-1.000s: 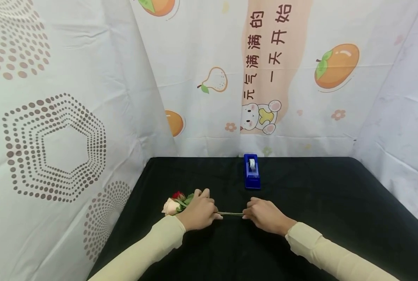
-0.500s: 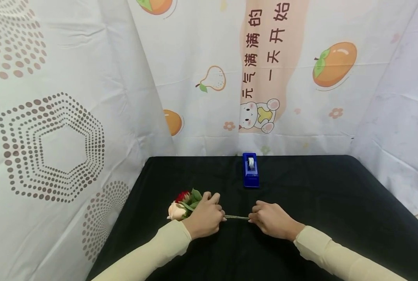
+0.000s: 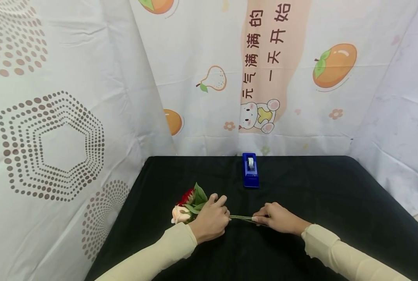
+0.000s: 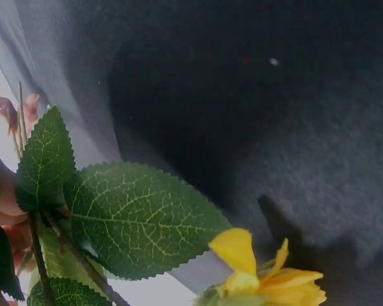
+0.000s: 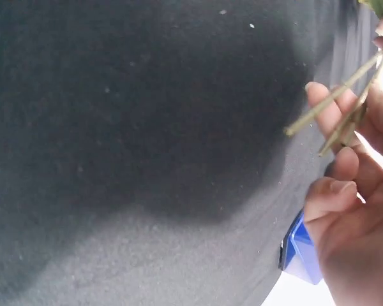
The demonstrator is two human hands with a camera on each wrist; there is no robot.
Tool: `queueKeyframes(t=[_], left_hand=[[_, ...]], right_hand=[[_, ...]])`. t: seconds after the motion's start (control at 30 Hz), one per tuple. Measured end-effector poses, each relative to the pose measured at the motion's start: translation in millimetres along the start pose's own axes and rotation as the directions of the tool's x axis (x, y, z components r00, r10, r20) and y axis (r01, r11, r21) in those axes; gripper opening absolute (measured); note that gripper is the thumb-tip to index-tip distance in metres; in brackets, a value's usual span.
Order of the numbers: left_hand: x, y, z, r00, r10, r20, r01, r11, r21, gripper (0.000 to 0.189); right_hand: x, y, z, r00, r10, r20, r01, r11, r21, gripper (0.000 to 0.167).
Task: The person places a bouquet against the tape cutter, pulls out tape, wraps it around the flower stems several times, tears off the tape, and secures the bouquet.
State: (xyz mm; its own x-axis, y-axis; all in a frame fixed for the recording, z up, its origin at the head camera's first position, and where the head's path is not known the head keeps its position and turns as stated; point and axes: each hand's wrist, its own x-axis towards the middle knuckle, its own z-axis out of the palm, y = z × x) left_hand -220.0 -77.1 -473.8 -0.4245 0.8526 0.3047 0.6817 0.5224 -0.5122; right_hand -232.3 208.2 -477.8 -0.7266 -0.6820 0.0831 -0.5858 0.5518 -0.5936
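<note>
My left hand (image 3: 210, 220) grips a small bunch of flowers by the stems, just below the blooms. A red flower (image 3: 186, 196) and a pale peach rose (image 3: 180, 214) stick out on the left, beside green leaves (image 3: 199, 194). The left wrist view adds a yellow flower (image 4: 268, 280) and a large toothed leaf (image 4: 147, 220). Rightward from the left hand run thin stems (image 3: 242, 217), whose lower part my right hand (image 3: 279, 218) holds between thumb and fingers. Seen from the right wrist, the stem ends (image 5: 300, 127) spread slightly apart.
A blue tape dispenser (image 3: 251, 171) stands on the black-covered table (image 3: 310, 187) behind the hands, near the back edge. Patterned white curtains (image 3: 191, 47) hang at the back and both sides.
Both hands have shifted slightly right with the flowers, and more of the red flower and leaf shows. The right fingers have changed position on the stems, which now look fanned out.
</note>
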Motion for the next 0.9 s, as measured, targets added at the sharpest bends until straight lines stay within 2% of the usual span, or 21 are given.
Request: queueKeyframes(t=[0.23, 0.37, 0.47, 0.57, 0.63, 0.73, 0.8, 0.9], left_hand=[[5.3, 7.3, -3.1, 1.000, 0.012, -0.017, -0.012, 1.000, 0.026, 0.025], [7.3, 10.7, -2.9, 1.000, 0.007, -0.011, -0.007, 0.999, 0.033, 0.023], [8.3, 12.3, -1.5, 1.000, 0.002, 0.001, -0.002, 0.999, 0.032, 0.023], [9.8, 13.4, 0.5, 1.000, -0.004, -0.002, 0.004, 1.000, 0.019, 0.022], [11.1, 14.0, 2.0, 1.000, -0.012, -0.010, 0.012, 1.000, 0.008, 0.022], [13.3, 15.1, 3.6, 1.000, -0.025, -0.018, 0.025, 1.000, -0.017, 0.022], [14.4, 16.2, 4.1, 0.999, -0.032, -0.014, 0.032, 0.999, -0.024, 0.022], [16.1, 18.7, 3.3, 0.999, -0.039, 0.006, 0.039, 0.999, -0.029, 0.022]], right_hand=[[-2.7, -2, -10, 0.995, 0.026, 0.092, -0.040, 0.988, 0.149, 0.017], [-5.1, -2, -13, 0.990, -0.002, 0.140, -0.021, 0.986, 0.163, 0.017], [-7.1, -1, -12, 0.987, -0.069, 0.142, 0.057, 0.995, 0.085, 0.016], [-10.0, -3, -10, 0.990, -0.102, 0.095, 0.109, 0.991, -0.078, 0.012], [-12.5, -5, -9, 0.994, -0.103, 0.048, 0.110, 0.974, -0.200, 0.010], [-16.1, -9, -6, 0.996, -0.086, -0.010, 0.078, 0.947, -0.310, 0.009], [-17.1, -10, -5, 0.997, -0.074, -0.017, 0.065, 0.948, -0.313, 0.012], [-17.7, -10, -6, 0.997, -0.076, 0.003, 0.075, 0.973, -0.218, 0.019]])
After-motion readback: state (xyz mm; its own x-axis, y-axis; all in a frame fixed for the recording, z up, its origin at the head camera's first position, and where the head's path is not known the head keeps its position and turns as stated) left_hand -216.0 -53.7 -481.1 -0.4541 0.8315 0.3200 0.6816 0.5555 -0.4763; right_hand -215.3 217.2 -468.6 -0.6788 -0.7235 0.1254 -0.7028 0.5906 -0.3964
